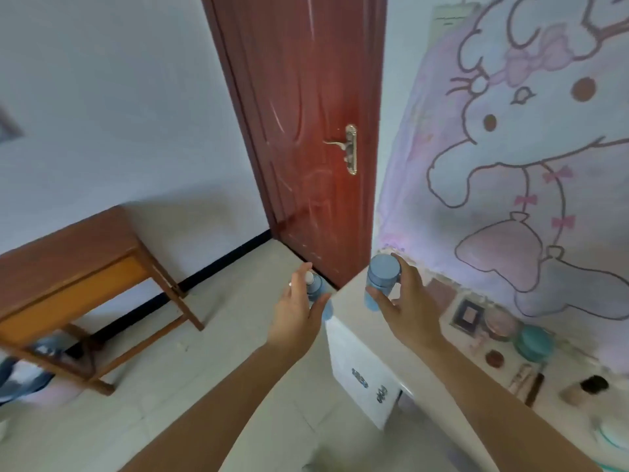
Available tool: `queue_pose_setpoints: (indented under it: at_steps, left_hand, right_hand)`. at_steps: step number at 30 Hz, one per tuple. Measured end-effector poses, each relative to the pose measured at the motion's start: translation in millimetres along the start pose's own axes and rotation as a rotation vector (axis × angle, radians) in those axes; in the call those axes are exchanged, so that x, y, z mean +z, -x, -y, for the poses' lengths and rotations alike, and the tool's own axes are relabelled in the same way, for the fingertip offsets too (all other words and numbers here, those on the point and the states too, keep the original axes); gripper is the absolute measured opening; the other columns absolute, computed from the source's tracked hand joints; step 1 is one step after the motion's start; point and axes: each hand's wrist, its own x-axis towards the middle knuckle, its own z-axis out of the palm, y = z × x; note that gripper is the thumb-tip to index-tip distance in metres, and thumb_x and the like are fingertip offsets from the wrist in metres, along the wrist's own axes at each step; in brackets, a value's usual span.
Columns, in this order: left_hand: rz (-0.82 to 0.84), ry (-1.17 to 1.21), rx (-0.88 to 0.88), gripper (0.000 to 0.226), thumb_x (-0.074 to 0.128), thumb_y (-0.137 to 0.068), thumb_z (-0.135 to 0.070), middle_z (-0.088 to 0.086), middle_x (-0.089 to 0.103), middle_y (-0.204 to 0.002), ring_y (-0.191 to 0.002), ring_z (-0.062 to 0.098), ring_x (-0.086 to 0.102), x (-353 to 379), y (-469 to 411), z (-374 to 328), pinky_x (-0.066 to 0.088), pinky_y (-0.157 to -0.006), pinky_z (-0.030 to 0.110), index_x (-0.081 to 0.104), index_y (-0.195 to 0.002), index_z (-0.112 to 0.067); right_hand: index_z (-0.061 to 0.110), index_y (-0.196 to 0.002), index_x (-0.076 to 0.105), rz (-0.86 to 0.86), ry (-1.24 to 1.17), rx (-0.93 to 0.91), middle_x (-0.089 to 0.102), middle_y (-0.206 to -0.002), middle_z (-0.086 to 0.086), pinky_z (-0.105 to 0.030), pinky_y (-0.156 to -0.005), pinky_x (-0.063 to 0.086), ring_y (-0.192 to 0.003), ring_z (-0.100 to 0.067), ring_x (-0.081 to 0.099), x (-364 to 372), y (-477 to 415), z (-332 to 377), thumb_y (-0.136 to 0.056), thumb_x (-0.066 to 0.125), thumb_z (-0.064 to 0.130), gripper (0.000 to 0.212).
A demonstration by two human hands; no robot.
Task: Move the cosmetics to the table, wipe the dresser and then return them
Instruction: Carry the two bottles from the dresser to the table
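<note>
My left hand (297, 311) grips a blue pump bottle (316, 289) with a white nozzle, held in the air just left of the white dresser (354, 356). My right hand (406, 303) holds a blue bottle with a wide blue cap (381, 277) above the dresser's left corner. Further right on the dresser top lie several cosmetics: a square palette (468, 315), a pink compact (500, 325), a teal round jar (532, 342), a small round blush (494, 358), thin tubes (520, 378) and a dark-capped bottle (585, 388). The wooden table (64, 253) stands at the left.
A red-brown door (306, 131) with a metal handle (349, 148) stands ahead between table and dresser. A pink cartoon cloth (510, 148) hangs behind the dresser. The floor (204, 369) is pale tile. Blue-grey items (23, 373) lie under the table.
</note>
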Motion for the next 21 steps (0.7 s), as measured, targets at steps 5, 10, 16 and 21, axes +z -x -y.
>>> queue_pose_setpoints:
  at_steps: [5,10,16,21]
  left_hand:
    - [-0.251,-0.044,-0.115,0.043,0.061,-0.094,-0.033,-0.001,0.056,-0.114,-0.087,0.016,0.056,-127,21,76,0.045,-0.073,0.028,0.034,-0.127,-0.034]
    - [-0.425,-0.060,-0.229,0.049,0.070,-0.086,-0.040,-0.011,0.059,-0.100,-0.082,0.012,0.061,-246,43,168,0.048,-0.065,0.025,0.035,-0.120,-0.041]
    - [-0.603,-0.012,-0.409,0.055,0.083,-0.072,-0.042,-0.031,0.058,-0.091,-0.086,-0.004,0.062,-367,60,266,0.053,-0.071,0.022,0.040,-0.105,-0.055]
    - [-0.623,-0.102,-0.428,0.046,0.083,-0.071,-0.041,-0.024,0.062,-0.082,-0.079,-0.004,0.061,-424,48,328,0.055,-0.063,0.025,0.042,-0.089,-0.055]
  right_hand:
    - [0.037,-0.141,0.034,0.157,-0.064,-0.138,0.050,-0.134,0.016,-0.022,-0.080,0.045,-0.111,-0.007,0.057,107,-15,98,-0.085,0.065,0.055,0.066]
    - [0.039,-0.137,0.037,0.297,-0.108,-0.291,0.046,-0.123,0.028,-0.021,-0.076,0.050,-0.106,-0.006,0.060,233,-29,202,-0.081,0.064,0.062,0.066]
    - [0.033,-0.143,0.034,0.432,-0.118,-0.423,0.049,-0.136,0.014,-0.034,-0.079,0.058,-0.112,-0.007,0.058,372,-32,309,-0.083,0.062,0.063,0.073]
    - [0.033,-0.142,0.035,0.522,-0.119,-0.491,0.051,-0.135,0.015,-0.034,-0.077,0.058,-0.109,-0.003,0.056,449,-45,360,-0.083,0.060,0.068,0.073]
